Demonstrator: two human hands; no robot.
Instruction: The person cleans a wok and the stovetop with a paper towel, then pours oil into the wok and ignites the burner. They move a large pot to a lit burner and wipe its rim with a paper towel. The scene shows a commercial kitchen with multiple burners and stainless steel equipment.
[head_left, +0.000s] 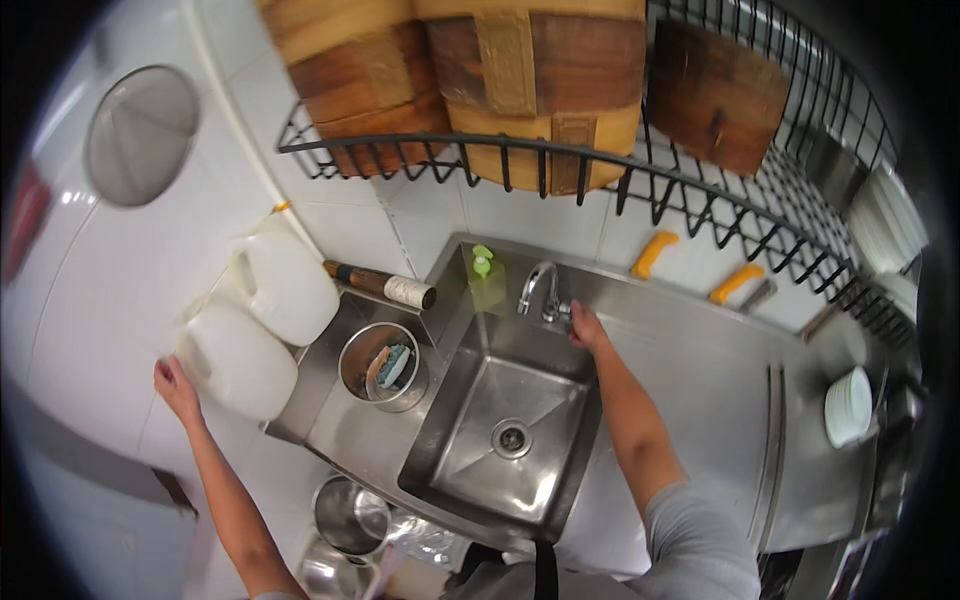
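Observation:
My right hand is closed around the side handle of a chrome gooseneck faucet. The faucet rises behind a square stainless steel sink basin. Out to the left, my left hand has curled fingers next to a white plastic jug; whether it grips anything is hidden. A second plastic jug stands behind the first. Left of the basin, a round metal pot holds sponges. A pump bottle with a green top is at the sink's back left corner.
Overhead, a black wire rack holds wooden boards and stacked white dishes. Yellow-handled tools are along the back wall. A bamboo whisk lies by the jugs. Metal pots sit below the counter edge; white bowls are at right.

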